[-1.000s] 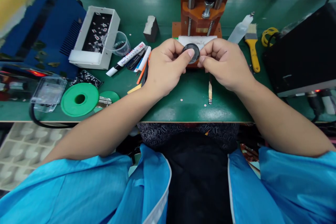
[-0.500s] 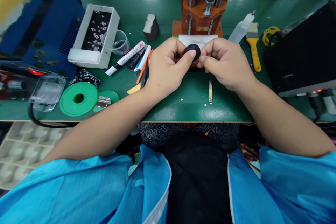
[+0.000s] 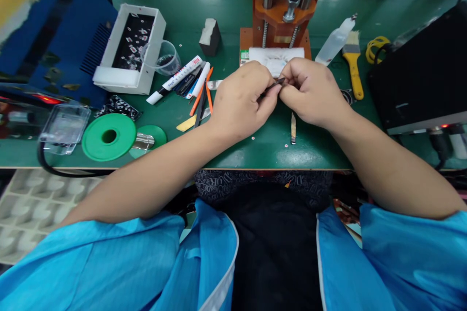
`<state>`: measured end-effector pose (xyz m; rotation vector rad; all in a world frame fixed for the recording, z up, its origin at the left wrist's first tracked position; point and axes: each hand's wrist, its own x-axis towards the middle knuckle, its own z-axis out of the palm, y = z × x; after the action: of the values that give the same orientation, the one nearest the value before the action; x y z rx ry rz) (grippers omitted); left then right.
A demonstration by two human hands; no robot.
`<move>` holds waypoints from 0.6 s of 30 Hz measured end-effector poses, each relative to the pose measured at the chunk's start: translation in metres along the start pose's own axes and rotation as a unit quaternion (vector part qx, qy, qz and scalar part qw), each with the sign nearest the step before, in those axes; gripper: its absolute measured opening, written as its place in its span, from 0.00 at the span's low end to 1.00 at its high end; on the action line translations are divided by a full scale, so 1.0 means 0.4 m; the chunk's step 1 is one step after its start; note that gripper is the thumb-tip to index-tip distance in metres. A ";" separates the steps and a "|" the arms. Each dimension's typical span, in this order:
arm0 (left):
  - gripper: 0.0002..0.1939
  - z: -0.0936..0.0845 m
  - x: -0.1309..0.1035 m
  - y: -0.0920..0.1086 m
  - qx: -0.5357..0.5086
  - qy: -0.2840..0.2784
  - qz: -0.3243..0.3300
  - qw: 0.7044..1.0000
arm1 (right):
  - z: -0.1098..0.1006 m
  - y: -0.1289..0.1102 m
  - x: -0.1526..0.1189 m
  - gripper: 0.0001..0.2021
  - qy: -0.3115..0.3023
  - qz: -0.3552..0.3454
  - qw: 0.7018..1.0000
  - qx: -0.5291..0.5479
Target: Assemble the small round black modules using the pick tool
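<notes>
Between thumb and fingers, my left hand (image 3: 242, 99) grips a black round part (image 3: 272, 86), now seen nearly edge-on. My right hand (image 3: 312, 90) is closed at the right end of that part, its thumb and fingertips pressed together there; whether it pinches the part or something tiny is too small to tell. Both hands meet just in front of a white cloth pad (image 3: 275, 56) at the foot of an orange press (image 3: 284, 9). Below the right hand, a small tool with a worn tan handle (image 3: 293, 129) lies on the green bench (image 3: 255, 155).
Left of the hands lie a white marker (image 3: 180, 77), orange tweezers (image 3: 200, 99) and a green spool (image 3: 91, 137). Farther back are a white tray (image 3: 155, 53), a clear cup (image 3: 170, 60) and a dark block (image 3: 210, 43). A bottle (image 3: 335, 41) and yellow brush (image 3: 353, 73) are at right.
My left hand has rolled over, turning the black round part from face-on to nearly edge-on. The right hand's fingers have moved in closer against it.
</notes>
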<state>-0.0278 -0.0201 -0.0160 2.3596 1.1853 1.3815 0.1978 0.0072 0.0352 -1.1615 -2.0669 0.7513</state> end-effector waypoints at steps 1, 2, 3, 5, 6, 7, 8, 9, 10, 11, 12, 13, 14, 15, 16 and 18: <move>0.19 -0.001 0.000 0.001 0.004 -0.003 -0.002 1.000 | 0.000 0.000 0.000 0.15 -0.003 -0.002 1.000 -0.003; 0.19 -0.001 -0.001 0.002 0.009 -0.006 -0.001 1.000 | 0.000 0.001 0.000 0.15 -0.005 -0.004 1.000 -0.005; 0.19 -0.002 -0.001 0.002 0.016 -0.009 0.001 1.000 | 0.000 0.001 0.000 0.14 -0.006 -0.005 1.000 -0.008; 0.18 -0.003 0.000 0.000 0.027 -0.016 0.005 1.000 | 0.000 -0.001 -0.002 0.14 -0.006 -0.005 1.000 -0.008; 0.18 -0.004 0.001 0.000 0.026 -0.017 0.004 1.000 | 0.000 -0.002 -0.003 0.13 -0.006 -0.003 1.000 -0.005; 0.18 -0.005 0.002 0.000 0.020 -0.014 0.000 1.000 | -0.001 -0.004 -0.004 0.13 -0.005 0.000 1.000 0.000; 0.18 -0.006 0.003 0.001 0.009 -0.010 -0.010 1.000 | -0.001 -0.005 -0.005 0.13 -0.003 0.002 1.000 0.007; 0.19 -0.007 0.005 0.003 -0.006 -0.005 -0.023 1.000 | -0.001 -0.007 -0.005 0.12 -0.001 0.005 1.000 0.016; 0.20 -0.009 0.008 0.006 -0.021 0.003 -0.038 0.999 | -0.001 -0.008 -0.006 0.12 0.000 0.008 1.000 0.025; 0.21 -0.011 0.010 0.010 -0.036 0.012 -0.055 0.998 | -0.001 -0.008 -0.005 0.12 0.003 0.010 0.999 0.033; 0.22 -0.013 0.013 0.014 -0.049 0.020 -0.074 0.996 | 0.000 -0.008 -0.005 0.12 0.005 0.012 0.999 0.042; 0.23 -0.014 0.017 0.017 -0.063 0.027 -0.094 0.993 | 0.001 -0.007 -0.005 0.13 0.005 0.014 0.999 0.051; 0.24 -0.016 0.020 0.019 -0.080 0.034 -0.114 0.990 | 0.001 -0.006 -0.004 0.13 0.005 0.016 0.998 0.061; 0.25 -0.017 0.023 0.021 -0.099 0.037 -0.133 0.985 | 0.002 -0.004 -0.004 0.13 0.002 0.018 0.997 0.070; 0.26 -0.018 0.025 0.020 -0.121 0.039 -0.150 0.980 | 0.003 -0.002 -0.004 0.13 0.000 0.019 0.997 0.080; 0.28 -0.017 0.028 0.015 -0.165 0.039 -0.176 0.970 | 0.002 0.000 -0.004 0.12 -0.010 0.024 0.995 0.100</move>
<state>-0.0271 -0.0178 -0.0017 1.7847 1.2103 1.4255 0.1978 0.0057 0.0342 -1.0969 -1.9351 0.9723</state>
